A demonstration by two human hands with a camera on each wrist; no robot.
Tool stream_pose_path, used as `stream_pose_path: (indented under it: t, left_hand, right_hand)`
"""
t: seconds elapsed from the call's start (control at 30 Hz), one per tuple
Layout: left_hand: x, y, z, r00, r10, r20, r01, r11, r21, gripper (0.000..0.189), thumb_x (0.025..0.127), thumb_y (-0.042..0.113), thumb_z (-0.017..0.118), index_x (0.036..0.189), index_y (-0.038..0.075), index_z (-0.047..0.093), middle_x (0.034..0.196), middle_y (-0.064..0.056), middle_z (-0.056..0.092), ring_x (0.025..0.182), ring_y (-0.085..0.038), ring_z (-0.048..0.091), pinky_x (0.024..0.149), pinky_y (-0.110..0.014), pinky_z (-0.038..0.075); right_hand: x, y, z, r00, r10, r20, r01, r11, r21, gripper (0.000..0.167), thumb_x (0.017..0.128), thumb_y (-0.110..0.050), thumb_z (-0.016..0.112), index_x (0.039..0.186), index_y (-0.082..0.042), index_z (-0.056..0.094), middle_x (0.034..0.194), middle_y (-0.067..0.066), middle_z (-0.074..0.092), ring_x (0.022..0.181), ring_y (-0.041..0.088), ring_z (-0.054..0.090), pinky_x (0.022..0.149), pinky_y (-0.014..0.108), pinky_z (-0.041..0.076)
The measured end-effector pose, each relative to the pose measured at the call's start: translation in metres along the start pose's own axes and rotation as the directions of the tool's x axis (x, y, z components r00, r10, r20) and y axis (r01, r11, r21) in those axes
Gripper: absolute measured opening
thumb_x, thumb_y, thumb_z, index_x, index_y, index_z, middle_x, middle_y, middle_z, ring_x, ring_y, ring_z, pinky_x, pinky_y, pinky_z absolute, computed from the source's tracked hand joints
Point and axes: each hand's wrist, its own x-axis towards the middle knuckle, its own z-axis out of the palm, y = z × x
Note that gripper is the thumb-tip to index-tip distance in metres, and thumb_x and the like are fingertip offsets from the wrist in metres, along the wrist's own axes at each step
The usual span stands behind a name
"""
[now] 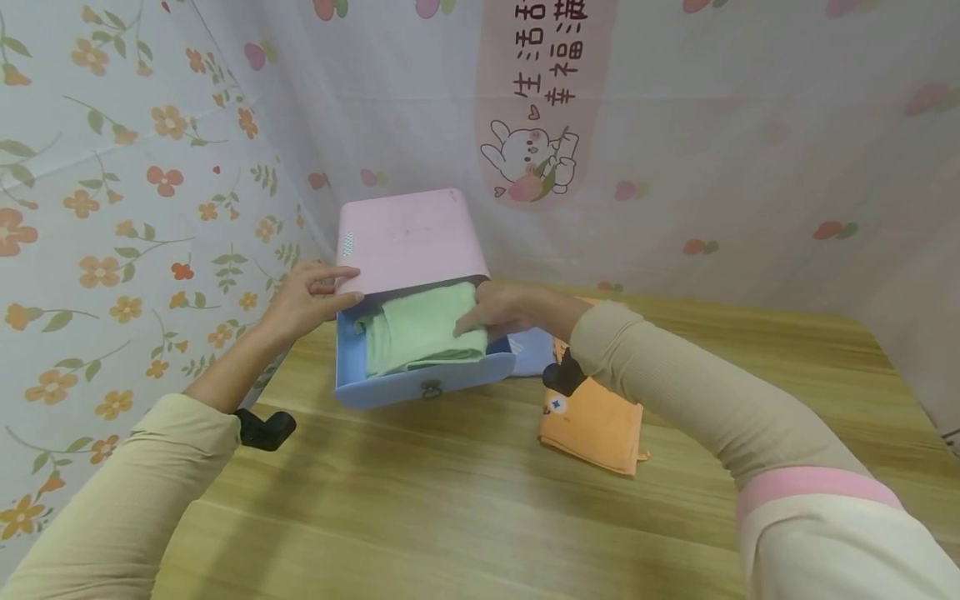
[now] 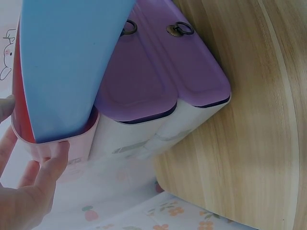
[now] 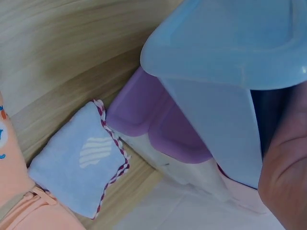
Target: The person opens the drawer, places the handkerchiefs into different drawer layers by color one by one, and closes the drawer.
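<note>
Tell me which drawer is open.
The blue drawer, the top one. It juts out from the pink box with the green cloth inside, while the two purple drawers underneath are closed.

Yellowish wood-grain tabletop (image 1: pixel 450 517)
Eleven o'clock: pink-topped plastic drawer unit (image 1: pixel 408 242); at its four o'clock, flat blue cloth (image 1: pixel 531 346), folded orange cloth (image 1: pixel 600 425).

Wood-grain tabletop (image 1: pixel 450 517), lower half of the frame, with soft sheen at bottom centre; flowered wall cloth (image 1: pixel 127 250), left; pale wall cloth (image 1: pixel 750 167), top, bearing fruit prints (image 1: pixel 701 247), rabbit drawing (image 1: pixel 531 156) and lettering (image 1: pixel 528 83)
</note>
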Motion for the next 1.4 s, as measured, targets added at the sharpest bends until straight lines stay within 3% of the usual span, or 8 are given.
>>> stream_pose_path:
  t: [0.3, 0.73, 0.87, 1.1, 1.4]
  left_hand:
    - [-0.001, 0.002, 0.0, 1.0, 0.001, 0.001, -0.001, 1.0, -0.006, 0.051, 0.085, 0.027, 0.06, 0.127, 0.002, 0.047, 0.123, -0.023, 0.025, 0.114, -0.042, 0.038, 0.078, -0.043, 0.048]
    - [0.0, 0.001, -0.001, 1.0, -0.004, -0.008, 0.004, 1.0, -0.004, 0.051, 0.085, 0.028, 0.06, 0.127, 0.002, 0.047, 0.124, -0.023, 0.026, 0.115, -0.043, 0.037, 0.078, -0.043, 0.047]
    - [0.001, 0.002, 0.0, 1.0, -0.002, 0.001, 0.002, 1.0, -0.011, 0.052, 0.085, 0.028, 0.059, 0.128, 0.002, 0.046, 0.125, -0.023, 0.025, 0.115, -0.044, 0.036, 0.078, -0.044, 0.047]
    - [0.001, 0.003, 0.0, 1.0, -0.004, -0.006, 0.004, 1.0, 0.001, 0.051, 0.085, 0.027, 0.059, 0.128, 0.002, 0.046, 0.123, -0.024, 0.026, 0.115, -0.043, 0.037, 0.077, -0.043, 0.048]
    - [0.001, 0.003, 0.001, 1.0, -0.016, 0.003, 0.016, 1.0, 0.0, 0.052, 0.085, 0.029, 0.059, 0.128, 0.002, 0.045, 0.127, -0.024, 0.024, 0.115, -0.044, 0.036, 0.078, -0.042, 0.048]
  right_hand:
    - [-0.003, -0.001, -0.003, 0.989, -0.096, -0.108, 0.099, 0.995, 0.019, 0.032, 0.081, -0.017, 0.065, 0.1, 0.005, 0.053, 0.087, 0.013, 0.059, 0.072, 0.019, 0.059, 0.065, 0.026, 0.05]
    - [-0.01, -0.006, -0.012, 0.964, -0.165, -0.207, 0.134, 0.979, -0.154, 0.032, 0.08, -0.022, 0.067, 0.1, 0.0, 0.058, 0.092, 0.011, 0.059, 0.08, 0.021, 0.058, 0.067, 0.026, 0.05]
    - [-0.011, -0.004, -0.014, 0.954, -0.202, -0.221, 0.163, 0.97, -0.182, 0.03, 0.079, -0.02, 0.067, 0.099, 0.001, 0.06, 0.092, 0.011, 0.058, 0.079, 0.021, 0.058, 0.066, 0.026, 0.051]
    - [-0.015, -0.003, -0.019, 0.946, -0.211, -0.247, 0.182, 0.974, -0.135, 0.03, 0.079, -0.016, 0.068, 0.101, 0.002, 0.058, 0.096, 0.013, 0.056, 0.08, 0.023, 0.059, 0.068, 0.027, 0.051]
    - [-0.021, -0.004, -0.026, 0.938, -0.262, -0.225, 0.241, 0.964, -0.115, 0.029, 0.079, -0.009, 0.067, 0.1, 0.003, 0.052, 0.094, 0.016, 0.059, 0.074, 0.022, 0.063, 0.067, 0.028, 0.051]
